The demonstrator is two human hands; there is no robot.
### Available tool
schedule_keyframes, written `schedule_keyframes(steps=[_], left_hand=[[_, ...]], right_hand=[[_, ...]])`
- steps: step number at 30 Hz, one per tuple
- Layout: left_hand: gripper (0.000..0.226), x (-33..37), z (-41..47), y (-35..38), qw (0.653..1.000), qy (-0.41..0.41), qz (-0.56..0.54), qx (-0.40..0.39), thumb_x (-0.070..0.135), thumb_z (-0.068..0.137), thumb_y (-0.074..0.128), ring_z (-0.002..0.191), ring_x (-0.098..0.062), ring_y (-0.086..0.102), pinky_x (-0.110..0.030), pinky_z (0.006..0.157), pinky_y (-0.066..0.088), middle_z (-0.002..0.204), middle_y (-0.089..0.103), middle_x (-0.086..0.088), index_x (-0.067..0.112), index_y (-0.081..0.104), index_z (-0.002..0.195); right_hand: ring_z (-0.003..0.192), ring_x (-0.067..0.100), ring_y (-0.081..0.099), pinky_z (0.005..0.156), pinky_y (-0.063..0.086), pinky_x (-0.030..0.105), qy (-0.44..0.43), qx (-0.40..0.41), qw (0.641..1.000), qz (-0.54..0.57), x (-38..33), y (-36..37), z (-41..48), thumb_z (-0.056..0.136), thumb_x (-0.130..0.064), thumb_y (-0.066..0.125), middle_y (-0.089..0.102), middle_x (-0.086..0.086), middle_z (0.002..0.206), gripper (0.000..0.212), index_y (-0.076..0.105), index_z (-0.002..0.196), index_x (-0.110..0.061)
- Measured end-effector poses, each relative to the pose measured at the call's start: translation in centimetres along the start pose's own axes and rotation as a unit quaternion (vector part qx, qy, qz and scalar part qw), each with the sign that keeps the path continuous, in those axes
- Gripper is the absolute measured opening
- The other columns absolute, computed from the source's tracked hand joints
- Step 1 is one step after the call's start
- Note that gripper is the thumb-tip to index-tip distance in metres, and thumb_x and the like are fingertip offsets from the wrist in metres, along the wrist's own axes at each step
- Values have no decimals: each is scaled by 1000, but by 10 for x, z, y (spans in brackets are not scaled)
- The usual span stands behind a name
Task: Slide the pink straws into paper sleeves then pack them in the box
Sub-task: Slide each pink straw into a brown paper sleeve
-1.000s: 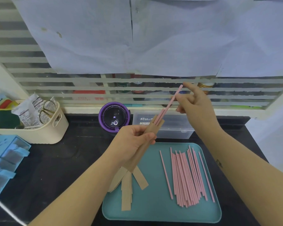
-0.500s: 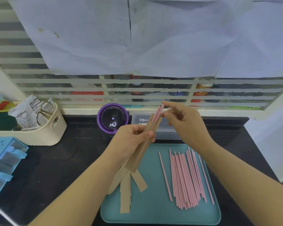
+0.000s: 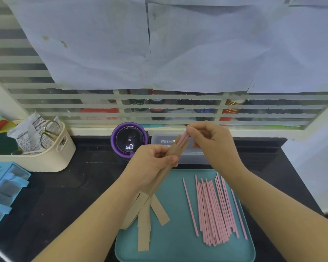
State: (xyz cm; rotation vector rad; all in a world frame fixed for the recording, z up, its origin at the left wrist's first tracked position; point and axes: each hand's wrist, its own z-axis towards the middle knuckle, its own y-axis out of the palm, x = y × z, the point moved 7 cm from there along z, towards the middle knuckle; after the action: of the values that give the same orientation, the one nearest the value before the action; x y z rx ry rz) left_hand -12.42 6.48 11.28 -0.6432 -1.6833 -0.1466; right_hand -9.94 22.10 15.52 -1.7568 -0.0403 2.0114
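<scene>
Over on the left, a cream basket (image 3: pixel 45 159) with scissors (image 3: pixel 49 133) sits idle on the black table (image 3: pixel 74 186), and the purple round gadget (image 3: pixel 129 141) glows behind. Now the action: the left hand (image 3: pixel 150 167) has its grip wrapped round a brown paper sleeve (image 3: pixel 170 157), holding it tilted up and away over the teal tray (image 3: pixel 178 246). Spare sleeves (image 3: pixel 146 220) fan out below that wrist on the tray. Pink straw tips (image 3: pixel 184 138) poke from the sleeve's mouth, and the right hand (image 3: pixel 214 146) has its grip pinched on those tips, right at the opening.

This looks like the end of a sliding-in stroke. A second ago the straw stood far out of the sleeve with the right hand high; now that hand is down at the mouth and only short ends show.

Next, I'd say, a last nudge, then either another straw from the loose pink pile (image 3: pixel 214 210) on the tray's right, or the filled sleeve goes into the clear box (image 3: pixel 159 140) just behind the hands.
</scene>
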Motion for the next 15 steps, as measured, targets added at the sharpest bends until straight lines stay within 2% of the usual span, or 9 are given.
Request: schedule_keyframes(steps=[3, 7, 11, 15], left_hand=[[11, 3, 1, 1, 999, 15, 29, 2, 18, 85, 69, 75, -1, 69, -7, 68, 50, 80, 75, 8, 28, 70, 88], [13, 4, 3, 0, 999, 25, 38, 6, 16, 85, 69, 69, 5, 67, -3, 62, 46, 77, 74, 11, 29, 69, 85], [9, -3, 4, 2, 999, 10, 34, -10, 17, 85, 68, 70, 4, 66, -2, 61, 45, 80, 75, 6, 24, 71, 89], [9, -10, 6, 5, 999, -10, 37, -33, 23, 86, 67, 76, 0, 67, -5, 66, 47, 83, 76, 6, 22, 73, 94]], right_hand=[[60, -1, 59, 63, 51, 14, 69, -13, 997, 43, 9, -1, 6, 88, -20, 62, 67, -6, 72, 6, 66, 83, -20], [67, 10, 62, 70, 55, 21, 126, -54, 988, 63, 16, -2, 10, 88, -18, 63, 70, 0, 73, 8, 69, 86, -14], [75, 12, 68, 77, 57, 27, 50, -75, 991, -95, 7, -3, 13, 88, -23, 62, 71, -2, 80, 9, 67, 89, -15], [75, 13, 65, 76, 56, 33, -68, -69, 967, -238, 2, 0, 7, 90, -27, 59, 69, -2, 79, 14, 65, 90, -14]])
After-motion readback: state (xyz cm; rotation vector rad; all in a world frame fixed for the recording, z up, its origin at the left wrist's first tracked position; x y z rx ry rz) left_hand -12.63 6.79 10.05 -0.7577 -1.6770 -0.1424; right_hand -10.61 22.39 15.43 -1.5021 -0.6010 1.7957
